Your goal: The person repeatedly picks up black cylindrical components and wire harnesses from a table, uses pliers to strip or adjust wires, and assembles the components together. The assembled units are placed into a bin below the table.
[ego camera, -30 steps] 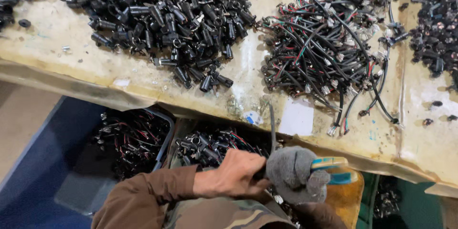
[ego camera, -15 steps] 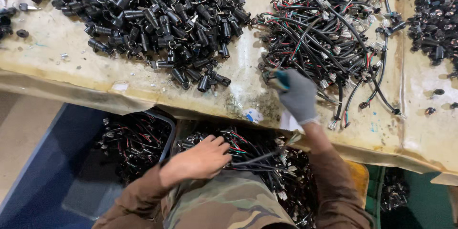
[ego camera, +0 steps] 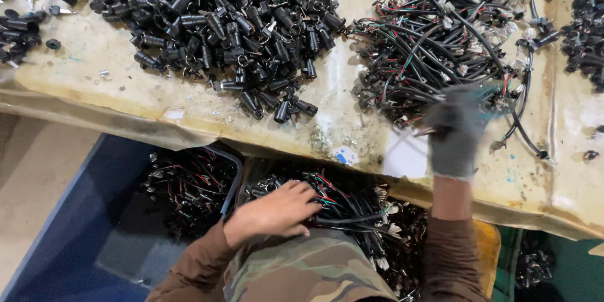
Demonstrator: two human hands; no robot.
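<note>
My bare left hand [ego camera: 277, 211] rests low in the view, fingers loosely bent on a heap of black wired pieces [ego camera: 352, 204] in a bin under the table edge. My right hand [ego camera: 456, 129], in a grey glove with teal fingertips, is up on the table at the near edge of a tangle of black, red and green wired connectors [ego camera: 434, 44]. It is motion-blurred. A small pale tip shows beside its thumb, and I cannot tell whether the fingers grip anything.
A big pile of black cylindrical parts [ego camera: 220, 19] covers the table's left half. The worn table cover [ego camera: 94, 88] has small screws scattered on it. A dark bin of wires [ego camera: 189, 189] stands in a blue crate [ego camera: 82, 226] at lower left. More black parts [ego camera: 585, 31] lie at the right.
One second ago both hands were together low by my lap. The gloved right hand then rose to the table and moved right to the wire tangle. The left hand settled on the bin's wires.
</note>
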